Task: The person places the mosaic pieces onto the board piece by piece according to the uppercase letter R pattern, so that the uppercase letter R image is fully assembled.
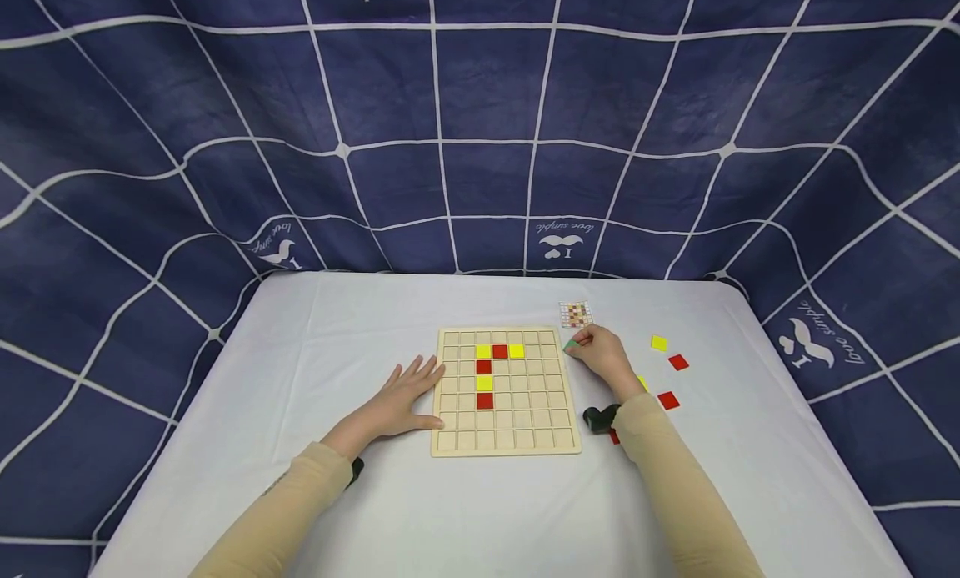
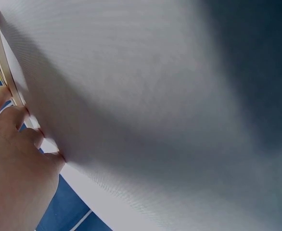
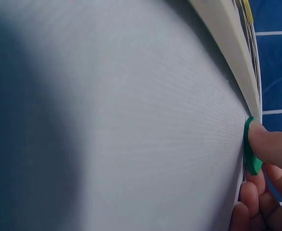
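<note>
Head view: wooden gridded board flat on the cloth-covered worktop. Left hand at the board's left edge, fingers spread wide, fingertips and thumb touching the rim, nothing gripped. Right hand just beyond the board's right edge, near the far corner, pinching a green tile. Loose red and yellow tiles lie to the right of the board; a small patterned card lies just off its far right corner.

Left wrist view: several fingers show, a little apart, near the board's rim. How hard they press, I can't tell. Board looks stiff and fairly light, likely to skid on cloth if nudged; a flat hand at the rim should steady it.

Right wrist view: thumb and fingers clamped on the green tile, their gap no more than its thickness; tile tilted, by the board's edge. Touching the board or not, unclear. I judge the tile light, rigid, smooth enough to slip, hardly fragile; best taken by opposite edges.
</note>
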`<state>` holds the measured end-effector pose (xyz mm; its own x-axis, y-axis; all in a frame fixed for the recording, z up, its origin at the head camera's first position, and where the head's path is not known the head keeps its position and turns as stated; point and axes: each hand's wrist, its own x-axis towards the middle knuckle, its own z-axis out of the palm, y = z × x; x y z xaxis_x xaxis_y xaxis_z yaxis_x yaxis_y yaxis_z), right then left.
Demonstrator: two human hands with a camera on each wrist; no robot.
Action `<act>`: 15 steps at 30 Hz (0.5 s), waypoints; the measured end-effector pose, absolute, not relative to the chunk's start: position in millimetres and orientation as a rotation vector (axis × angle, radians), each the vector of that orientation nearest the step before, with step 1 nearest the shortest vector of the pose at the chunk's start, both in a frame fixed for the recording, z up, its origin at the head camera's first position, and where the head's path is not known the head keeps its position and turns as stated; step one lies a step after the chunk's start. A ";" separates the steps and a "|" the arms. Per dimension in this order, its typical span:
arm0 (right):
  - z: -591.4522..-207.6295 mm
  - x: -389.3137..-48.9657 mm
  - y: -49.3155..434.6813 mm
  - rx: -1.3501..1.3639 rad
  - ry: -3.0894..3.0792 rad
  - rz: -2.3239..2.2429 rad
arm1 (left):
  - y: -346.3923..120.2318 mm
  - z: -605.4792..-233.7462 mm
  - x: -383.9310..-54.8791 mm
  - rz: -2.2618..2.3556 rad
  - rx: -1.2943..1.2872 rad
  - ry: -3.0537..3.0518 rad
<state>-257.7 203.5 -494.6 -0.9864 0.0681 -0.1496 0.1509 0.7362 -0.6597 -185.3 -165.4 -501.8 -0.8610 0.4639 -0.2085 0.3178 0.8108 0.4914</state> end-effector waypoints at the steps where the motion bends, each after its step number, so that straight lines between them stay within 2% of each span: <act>1: -494.9 -257.3 203.7 0.178 2.821 -1.094 | -165.1 -501.5 -185.4 0.642 0.593 2.678; 15: -480.9 -256.1 203.7 0.165 2.747 -1.302 | -163.5 -499.4 -183.5 0.639 0.573 2.681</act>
<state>-256.1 203.7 -480.9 -0.9894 0.0561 -0.1341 0.1393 0.6292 -0.7647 -183.5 -163.5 -499.4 -0.8663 0.4506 -0.2156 0.3049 0.8190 0.4861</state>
